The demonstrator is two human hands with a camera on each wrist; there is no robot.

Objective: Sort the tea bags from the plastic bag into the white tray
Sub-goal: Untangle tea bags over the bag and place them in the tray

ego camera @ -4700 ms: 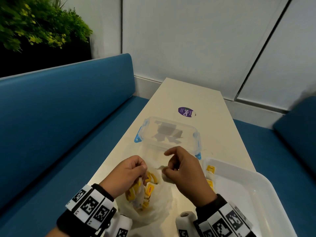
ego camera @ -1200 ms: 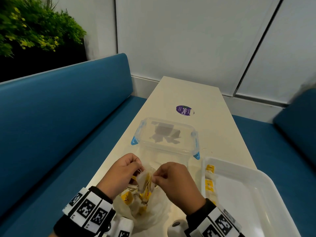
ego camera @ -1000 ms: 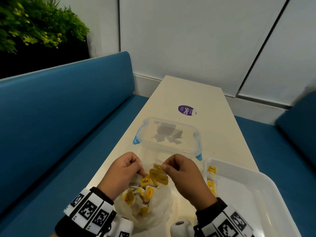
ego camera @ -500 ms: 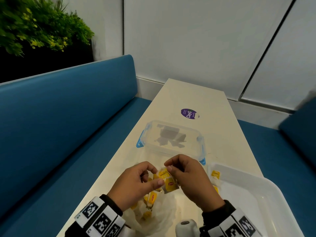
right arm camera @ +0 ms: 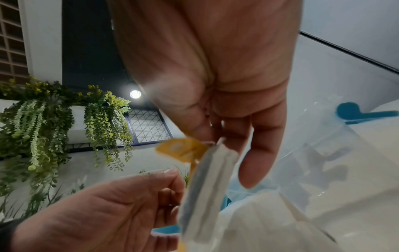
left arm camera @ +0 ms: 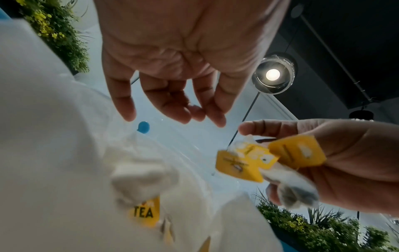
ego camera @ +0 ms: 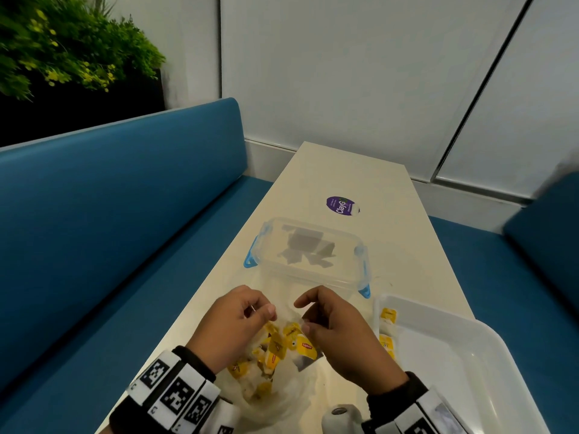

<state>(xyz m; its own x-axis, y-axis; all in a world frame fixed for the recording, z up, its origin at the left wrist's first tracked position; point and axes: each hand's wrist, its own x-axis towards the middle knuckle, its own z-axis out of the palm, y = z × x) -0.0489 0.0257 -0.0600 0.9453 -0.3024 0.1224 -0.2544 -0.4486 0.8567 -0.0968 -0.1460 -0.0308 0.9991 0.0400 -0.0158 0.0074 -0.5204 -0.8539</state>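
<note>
Blue seats run along both sides of your long cream table (ego camera: pixel 351 170). From the head view, the plastic bag (ego camera: pixel 266 386) lies at the near edge, so both hands can reach in, and the white tray (ego camera: pixel 488 333) waits at the near right corner with some tea bags already inside. From the left wrist view, your left hand (left arm camera: pixel 172 59) hangs with loose fingers, holding nothing. Your right hand (left arm camera: pixel 349 163) pinches a tea bag (left arm camera: pixel 248 162) lifted clear of the pile. From the right wrist view, that tea bag (right arm camera: pixel 205 187) dangles under your fingers (right arm camera: pixel 263 139), ready for the tray.
</note>
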